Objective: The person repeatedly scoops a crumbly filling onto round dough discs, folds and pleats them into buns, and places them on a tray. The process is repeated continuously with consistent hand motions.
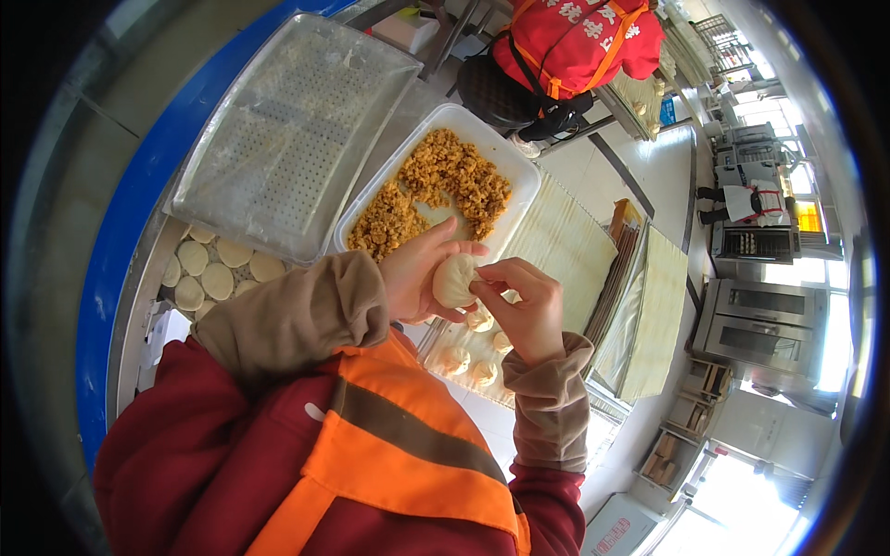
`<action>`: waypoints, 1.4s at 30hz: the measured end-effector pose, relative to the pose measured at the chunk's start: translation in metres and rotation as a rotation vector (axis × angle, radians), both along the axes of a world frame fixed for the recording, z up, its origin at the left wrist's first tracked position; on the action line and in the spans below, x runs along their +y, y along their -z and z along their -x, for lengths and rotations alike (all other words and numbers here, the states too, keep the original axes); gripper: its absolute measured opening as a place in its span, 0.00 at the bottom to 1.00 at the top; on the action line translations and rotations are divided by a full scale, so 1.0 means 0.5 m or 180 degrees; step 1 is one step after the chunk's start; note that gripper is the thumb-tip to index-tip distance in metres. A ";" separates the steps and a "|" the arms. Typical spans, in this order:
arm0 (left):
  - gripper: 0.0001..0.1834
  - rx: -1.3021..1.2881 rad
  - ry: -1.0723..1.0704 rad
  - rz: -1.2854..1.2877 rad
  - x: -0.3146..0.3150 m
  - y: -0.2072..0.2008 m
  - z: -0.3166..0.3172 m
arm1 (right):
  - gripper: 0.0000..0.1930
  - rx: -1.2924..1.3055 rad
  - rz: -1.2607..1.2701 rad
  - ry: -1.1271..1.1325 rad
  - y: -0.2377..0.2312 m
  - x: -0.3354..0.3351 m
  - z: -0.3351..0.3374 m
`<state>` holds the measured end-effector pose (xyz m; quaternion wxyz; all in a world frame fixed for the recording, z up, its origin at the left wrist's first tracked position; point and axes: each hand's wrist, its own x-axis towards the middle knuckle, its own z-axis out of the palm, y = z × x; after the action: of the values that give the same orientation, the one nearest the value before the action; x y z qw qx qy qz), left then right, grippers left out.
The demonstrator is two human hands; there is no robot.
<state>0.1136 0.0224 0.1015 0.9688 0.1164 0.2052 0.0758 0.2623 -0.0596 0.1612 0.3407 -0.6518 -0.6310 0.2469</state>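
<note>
Nearest the lens is my own chest: a dark red garment under an orange apron crossed by a brown band, with tan sleeve cuffs on both forearms. Above it, my left hand cups a pale, round dough bun in the palm, fingers curled up around its far side. My right hand meets it from the right, thumb and fingertips pinched together on the bun's top edge, so both hands are closed on the same piece. The bun is held in the air over the near edge of the work table, just in front of a white rectangular tub of coarse golden-brown filling; a bare patch of the tub's floor shows near its middle. Directly beneath my hands, several finished buns with gathered tops sit on a lined tray, close together but apart from one another. To the left of the tub lies a perforated metal tray under clear film, and below it flat round dough wrappers lie in rows, some touching. Stacked trays stand to the right. Further off, another person in a red garment with orange straps sits at the far side, and steel ovens line the right wall.
</note>
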 end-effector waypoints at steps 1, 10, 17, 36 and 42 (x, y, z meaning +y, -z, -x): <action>0.36 0.0244 0.0094 -0.0237 -0.002 0.000 0.004 | 0.08 -0.0342 -0.0337 -0.0191 -0.003 -0.003 0.004; 0.39 -0.0010 0.0782 -0.0797 0.001 0.026 -0.014 | 0.09 -0.0486 -0.0183 -0.0314 -0.017 -0.016 0.025; 0.39 0.0269 0.0765 -0.1260 0.002 0.017 0.008 | 0.06 -0.1285 -0.0763 -0.0513 -0.024 -0.031 0.024; 0.37 0.0286 0.0312 -0.0492 -0.017 0.012 -0.024 | 0.13 0.0062 0.0116 0.0031 -0.027 -0.050 0.027; 0.30 0.0016 0.0238 -0.0620 -0.035 0.028 -0.032 | 0.10 -0.0546 0.0176 -0.0284 -0.020 -0.059 0.019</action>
<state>0.1298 0.0048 0.0876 0.9545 0.2178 0.1948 0.0590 0.2527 -0.0890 0.1710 0.2560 -0.6509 -0.6792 0.2224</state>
